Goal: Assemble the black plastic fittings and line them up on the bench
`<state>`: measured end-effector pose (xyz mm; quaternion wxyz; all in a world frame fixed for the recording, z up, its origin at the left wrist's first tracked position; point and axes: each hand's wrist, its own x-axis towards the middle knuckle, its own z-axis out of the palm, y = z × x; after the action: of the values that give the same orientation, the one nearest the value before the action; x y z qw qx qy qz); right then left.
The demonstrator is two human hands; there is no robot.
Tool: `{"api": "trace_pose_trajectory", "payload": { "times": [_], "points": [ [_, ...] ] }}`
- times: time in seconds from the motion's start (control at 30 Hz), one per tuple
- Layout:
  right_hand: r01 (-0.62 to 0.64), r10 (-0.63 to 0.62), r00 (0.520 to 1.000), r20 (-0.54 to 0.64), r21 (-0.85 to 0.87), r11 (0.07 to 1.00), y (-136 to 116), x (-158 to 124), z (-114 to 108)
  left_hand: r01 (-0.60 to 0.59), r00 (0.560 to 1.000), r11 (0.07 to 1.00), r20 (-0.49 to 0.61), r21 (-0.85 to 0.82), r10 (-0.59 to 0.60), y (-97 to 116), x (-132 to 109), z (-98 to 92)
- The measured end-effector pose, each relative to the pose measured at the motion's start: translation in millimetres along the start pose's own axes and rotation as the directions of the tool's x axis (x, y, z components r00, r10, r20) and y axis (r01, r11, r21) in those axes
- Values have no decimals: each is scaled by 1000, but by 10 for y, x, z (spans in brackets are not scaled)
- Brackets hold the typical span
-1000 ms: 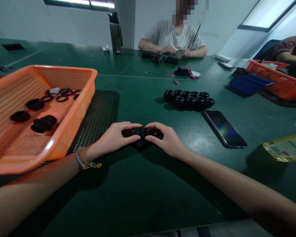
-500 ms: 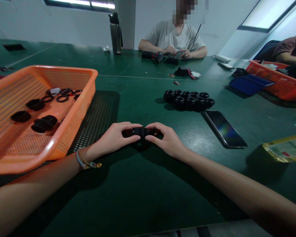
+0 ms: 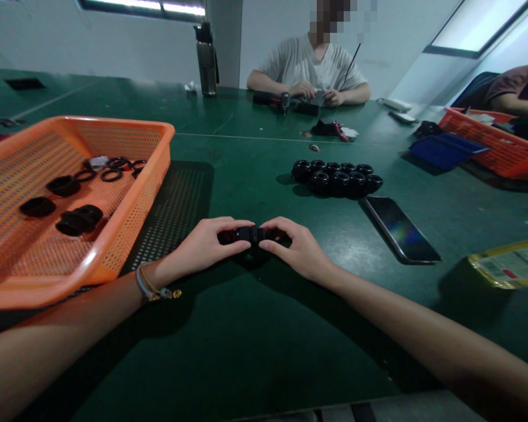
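Note:
A small black part is held between my two hands just above the green table. My left hand grips its left side between thumb and fingers. From the right, my right hand pinches the other side, thumb toward me. The inner fingers are partly hidden behind the part. Left of my hands stands an orange basket with black fittings and black rings inside. Beyond my right hand, several black round parts stand in rows.
A phone lies right of my right hand, with a yellow-edged container farther right. A blue tray and a red basket are at back right. Across the table sit a bottle, a power tool and a person.

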<state>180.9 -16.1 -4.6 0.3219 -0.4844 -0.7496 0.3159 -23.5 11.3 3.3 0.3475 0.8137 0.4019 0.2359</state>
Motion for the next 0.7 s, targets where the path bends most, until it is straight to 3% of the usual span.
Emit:
{"api": "trace_pose_trajectory", "payload": {
  "times": [0.7],
  "points": [
    [45, -45, 999, -18, -9, 999, 19, 6, 15, 4, 1000, 1000, 3, 3, -4, 4, 1, 4]
  ]
}}
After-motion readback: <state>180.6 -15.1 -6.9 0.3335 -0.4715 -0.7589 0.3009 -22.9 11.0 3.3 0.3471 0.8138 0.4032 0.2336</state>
